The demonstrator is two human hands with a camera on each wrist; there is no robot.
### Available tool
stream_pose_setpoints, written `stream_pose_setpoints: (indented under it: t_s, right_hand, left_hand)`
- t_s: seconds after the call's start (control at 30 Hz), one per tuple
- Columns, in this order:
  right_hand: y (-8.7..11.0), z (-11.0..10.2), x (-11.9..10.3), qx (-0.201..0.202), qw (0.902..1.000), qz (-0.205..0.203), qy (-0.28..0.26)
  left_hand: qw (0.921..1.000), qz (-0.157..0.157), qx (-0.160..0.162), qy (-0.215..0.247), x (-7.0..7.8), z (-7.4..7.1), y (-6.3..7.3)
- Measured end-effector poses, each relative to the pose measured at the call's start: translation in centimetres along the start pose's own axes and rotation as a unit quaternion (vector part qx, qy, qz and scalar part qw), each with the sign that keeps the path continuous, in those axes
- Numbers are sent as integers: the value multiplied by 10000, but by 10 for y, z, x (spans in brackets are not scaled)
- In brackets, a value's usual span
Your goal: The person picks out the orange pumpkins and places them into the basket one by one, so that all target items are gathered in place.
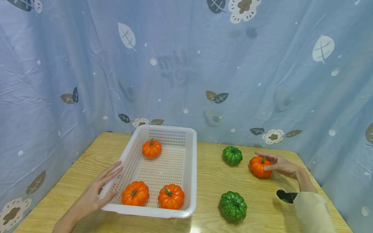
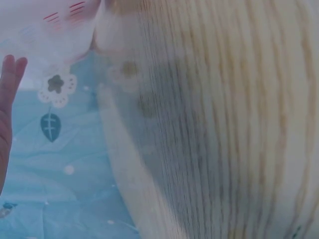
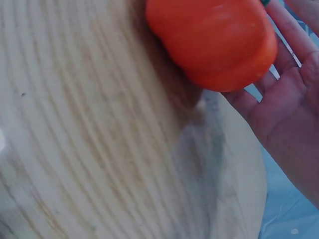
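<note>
My right hand (image 1: 281, 165) holds a small orange pumpkin (image 1: 259, 167) with a green stem, its thumb in front and its fingers along the far side. In the right wrist view, the pumpkin (image 3: 219, 45) sits close over the wood, and the palm (image 3: 289, 104) is beside it. At the left, my left hand (image 1: 94, 194) rests against the long side of a white plastic basket (image 1: 190, 168), its fingers extended at the rim. Inside the basket lie three orange pumpkins: one at the back (image 1: 152, 149), one at front left (image 1: 135, 193) and one at front right (image 1: 171, 196).
Between the basket and my right hand, two green pumpkins stand on the wooden table (image 1: 207, 178), one farther back (image 1: 232, 155) and one nearer (image 1: 232, 206). A black strap piece (image 1: 287, 196) juts from the right sleeve (image 1: 313, 210). A blue patterned curtain (image 1: 180, 64) encloses the table.
</note>
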State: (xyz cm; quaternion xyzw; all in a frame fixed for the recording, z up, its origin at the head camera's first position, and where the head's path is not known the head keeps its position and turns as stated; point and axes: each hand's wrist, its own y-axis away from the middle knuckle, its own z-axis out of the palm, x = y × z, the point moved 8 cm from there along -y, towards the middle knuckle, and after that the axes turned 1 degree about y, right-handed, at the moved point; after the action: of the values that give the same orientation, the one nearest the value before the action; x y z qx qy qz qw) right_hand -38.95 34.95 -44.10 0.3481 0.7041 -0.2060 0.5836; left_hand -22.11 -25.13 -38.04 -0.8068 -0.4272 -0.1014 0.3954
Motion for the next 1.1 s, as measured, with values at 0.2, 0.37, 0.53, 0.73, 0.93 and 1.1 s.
stream_pose_setpoints:
  t_s: [0.2,0.37,0.53,0.73,0.93,1.1]
  right_hand:
    - [-4,8,5,-149,9996,-77,-210]
    - [-5,11,8,-133,9997,-121,-176]
    - [-1,13,8,-147,9985,-201,-480]
    - [-2,13,-11,97,9970,-386,-669]
    - [-4,20,-33,361,9968,-431,-560]
    - [-8,29,-51,544,9966,-570,-244]
  left_hand:
    - [10000,-49,4,-21,0,0,0]
    - [10000,19,43,54,0,0,0]
    - [10000,-14,17,6,-2,1,1]
    - [9999,75,56,117,1,-1,0]
    - [9999,-12,-6,108,1,0,1]
    - [9997,-149,-128,121,-2,2,1]
